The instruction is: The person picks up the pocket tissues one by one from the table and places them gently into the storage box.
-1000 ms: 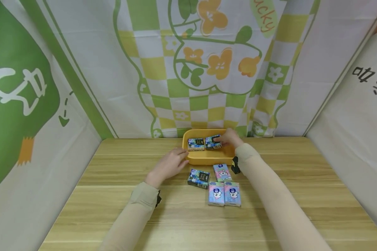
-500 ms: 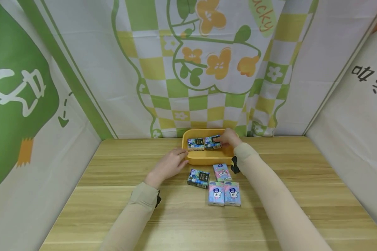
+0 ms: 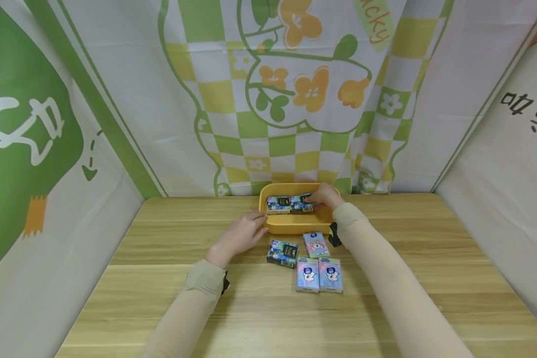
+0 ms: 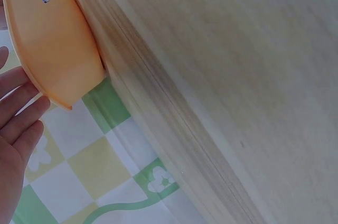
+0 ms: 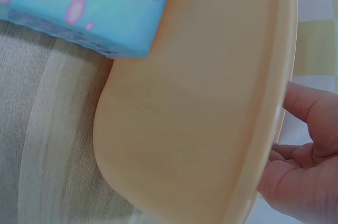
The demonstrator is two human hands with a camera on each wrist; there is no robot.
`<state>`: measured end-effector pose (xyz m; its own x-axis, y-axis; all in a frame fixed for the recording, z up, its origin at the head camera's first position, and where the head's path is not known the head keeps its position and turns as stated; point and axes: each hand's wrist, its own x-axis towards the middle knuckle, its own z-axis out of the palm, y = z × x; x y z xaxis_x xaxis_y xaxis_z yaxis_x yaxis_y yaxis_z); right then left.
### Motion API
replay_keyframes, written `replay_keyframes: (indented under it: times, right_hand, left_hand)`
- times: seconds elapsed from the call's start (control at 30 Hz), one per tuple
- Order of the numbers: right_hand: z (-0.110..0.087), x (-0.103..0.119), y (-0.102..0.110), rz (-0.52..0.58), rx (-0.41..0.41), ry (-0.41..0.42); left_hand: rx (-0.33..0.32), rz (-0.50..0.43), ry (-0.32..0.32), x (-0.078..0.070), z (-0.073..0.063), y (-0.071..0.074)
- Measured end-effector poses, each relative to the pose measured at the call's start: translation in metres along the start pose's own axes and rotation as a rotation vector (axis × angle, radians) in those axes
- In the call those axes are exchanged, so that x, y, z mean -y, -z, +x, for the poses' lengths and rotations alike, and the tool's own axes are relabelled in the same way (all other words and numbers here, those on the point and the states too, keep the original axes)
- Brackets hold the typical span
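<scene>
Under the right hand (image 3: 327, 195), which holds a blue pack (image 3: 299, 203), sits a tray (image 3: 295, 229); the left hand (image 3: 240, 232), fingers extended, touches its edge.

Backdrop cloth (image 3: 309, 144): orange "ucky" | left wall (image 3: 71, 214): green arrow (image 3: 89, 173), unclear white characters | right wall (image 3: 496, 164): unclear dark characters | packs (image 3: 308, 275): print too small

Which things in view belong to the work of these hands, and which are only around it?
Belonging:
yellow tray, left hand touching it
two dark-blue packs inside, right hand on one
probably loose dark-blue pack, three pastel packs

Only around:
wooden table
checked cloth
</scene>
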<state>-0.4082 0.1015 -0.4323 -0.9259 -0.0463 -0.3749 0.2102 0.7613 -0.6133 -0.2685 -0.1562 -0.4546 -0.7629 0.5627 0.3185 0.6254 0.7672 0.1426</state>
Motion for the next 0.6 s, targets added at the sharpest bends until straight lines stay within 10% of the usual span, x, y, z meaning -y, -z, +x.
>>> replay_keyframes:
  times: [0.6]
  right_hand:
    - [-0.0046,-0.0038,-0.0030,0.039,0.046,0.021]
  left_hand:
    - [-0.010,0.007,0.001,-0.0009,-0.0002,0.0002]
